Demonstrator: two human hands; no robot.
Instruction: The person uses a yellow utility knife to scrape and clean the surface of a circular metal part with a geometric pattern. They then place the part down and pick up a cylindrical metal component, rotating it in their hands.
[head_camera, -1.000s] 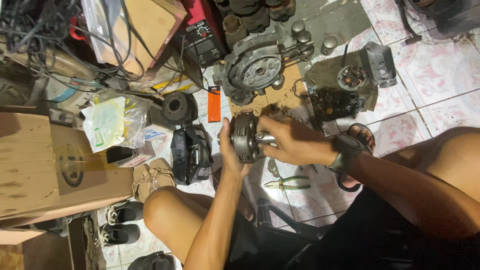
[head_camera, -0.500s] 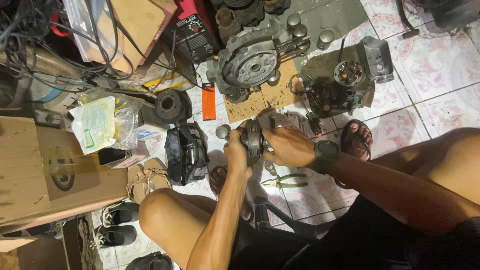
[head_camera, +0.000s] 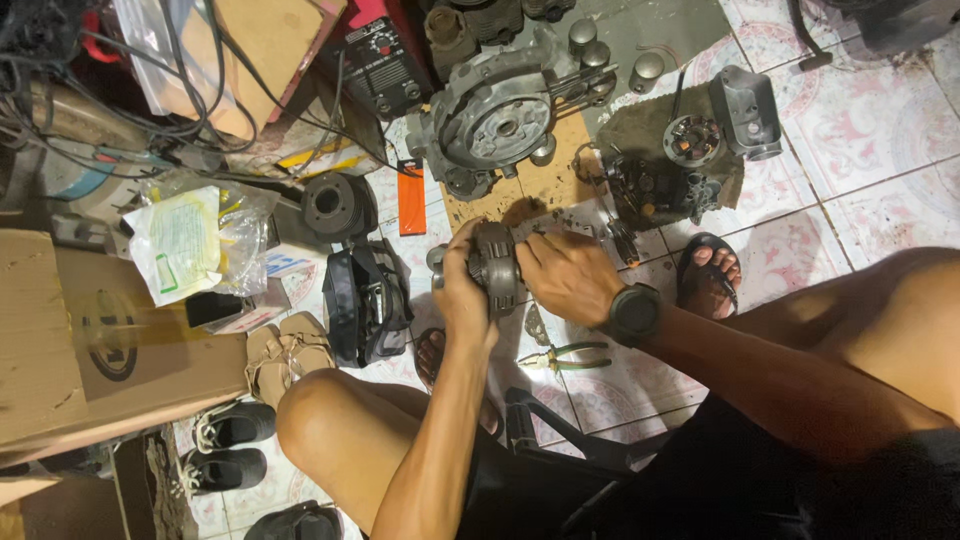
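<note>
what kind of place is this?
Likely a home or small informal engine-repair spot, worked on a tiled floor. Signs: an opened engine casing and loose metal parts on cardboard, pliers by the knee, and both hands gripping a round metal part.

Left hand (head_camera: 462, 290), right hand (head_camera: 566, 277) both clenched

The floor (head_camera: 880, 130) is white tile with a faded pink floral pattern. A dull grey metal engine part (head_camera: 497, 262) sits between the hands, with a black wristwatch (head_camera: 634, 312), green-handled pliers (head_camera: 570, 357) and an orange cutter (head_camera: 411, 197) nearby. The cardboard box (head_camera: 90, 350) is brown with a dark round print.
</note>
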